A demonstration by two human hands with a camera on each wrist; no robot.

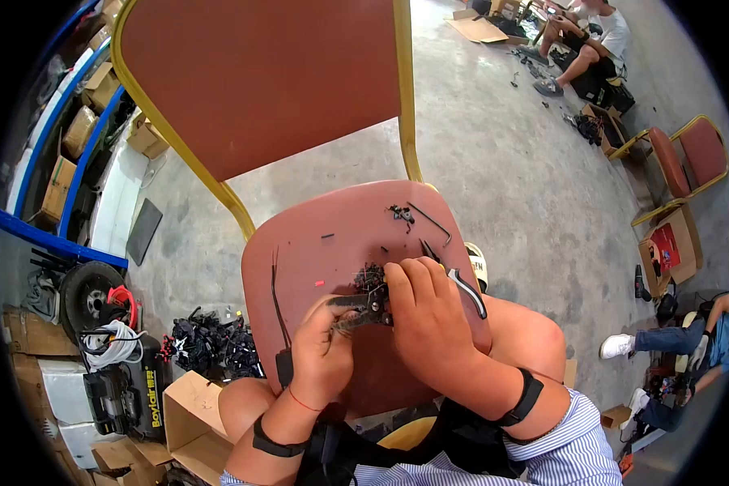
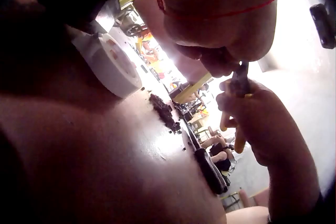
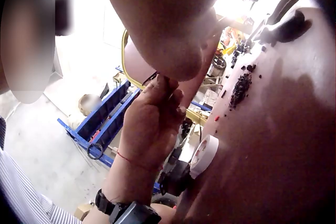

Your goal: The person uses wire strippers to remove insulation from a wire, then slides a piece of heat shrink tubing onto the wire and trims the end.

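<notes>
Above the red chair seat (image 1: pixel 300 235), both hands meet around a dark metal tool (image 1: pixel 374 306). My right hand (image 1: pixel 433 320) has its fingers curled round this tool, whose yellow handles (image 2: pixel 240 142) show in the left wrist view. The left hand (image 1: pixel 324 344) is held against the tool's head with curled, dark-smudged fingers; what lies between them is hidden. Just beyond the hands is a pile of small black pieces (image 1: pixel 368 277). Pliers with a black and white handle (image 1: pixel 468 293) lie right of my right hand.
On the seat are a hex key (image 1: pixel 431 224), black parts (image 1: pixel 400 214), a red piece (image 1: pixel 319 283) and thin black cable (image 1: pixel 276 296). A white tape roll (image 3: pixel 205 157) stands near the edge. A cardboard box (image 1: pixel 194 413) and black parts (image 1: pixel 211 344) are on the floor at left.
</notes>
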